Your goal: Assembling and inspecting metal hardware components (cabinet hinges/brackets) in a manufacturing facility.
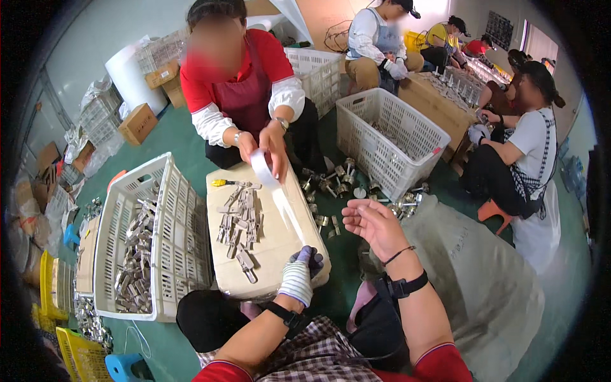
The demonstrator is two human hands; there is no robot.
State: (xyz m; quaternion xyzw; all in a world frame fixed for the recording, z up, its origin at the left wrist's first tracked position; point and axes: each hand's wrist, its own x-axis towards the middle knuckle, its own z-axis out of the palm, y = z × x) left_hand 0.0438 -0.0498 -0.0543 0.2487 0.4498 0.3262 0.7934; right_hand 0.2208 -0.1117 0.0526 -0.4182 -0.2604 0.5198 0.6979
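Note:
My left hand [298, 279], in a striped glove with dark fingertips, is closed on the lower end of a whitish tape strip [289, 219]. The strip runs up to a tape roll [260, 167] held by a co-worker's two hands [272, 148] across from me. Below it stands a cardboard-topped box [277, 254]; flat metal hinge-like pieces [240, 219] lie in a loose pile on its left half. A small yellow object [220, 183] rests at the box's far left corner. Bare and raised to the right of the box, my right hand [375, 223] has loosely curled fingers and holds nothing visible.
A white crate [184, 239] of metal pieces stands left of the box. Another white crate [385, 169] sits far right, with metal fittings [331, 181] scattered on the floor. A large grey-green sack [471, 274] lies at my right. Several people work at the back right.

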